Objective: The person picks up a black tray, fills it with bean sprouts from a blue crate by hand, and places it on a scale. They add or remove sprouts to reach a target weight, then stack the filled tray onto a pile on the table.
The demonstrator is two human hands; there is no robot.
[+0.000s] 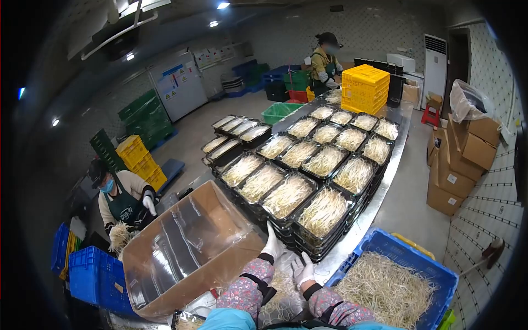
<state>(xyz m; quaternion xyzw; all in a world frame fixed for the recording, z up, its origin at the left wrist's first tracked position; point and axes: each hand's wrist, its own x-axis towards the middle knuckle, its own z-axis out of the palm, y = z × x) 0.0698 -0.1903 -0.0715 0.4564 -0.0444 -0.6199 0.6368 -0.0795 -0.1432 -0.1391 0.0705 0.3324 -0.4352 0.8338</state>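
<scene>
Both my hands wear white gloves below floral sleeves. My left hand (271,243) is against the near left corner of the stacked black trays, its fingers stretched upward. My right hand (302,270) has its fingers apart at the front of the same stack, close to its lower edge. The nearest top tray (323,215) is full of pale bean sprouts. Loose sprouts (282,289) lie on the metal table between my forearms. Neither hand visibly grips anything.
On my left stands a cardboard box (236,246) with clear plastic packaging. A blue crate (440,273) of sprouts is at my right. Yellow crates (364,88) sit at the table's far end. One co-worker (124,198) handles sprouts at left; another (324,63) stands at the back.
</scene>
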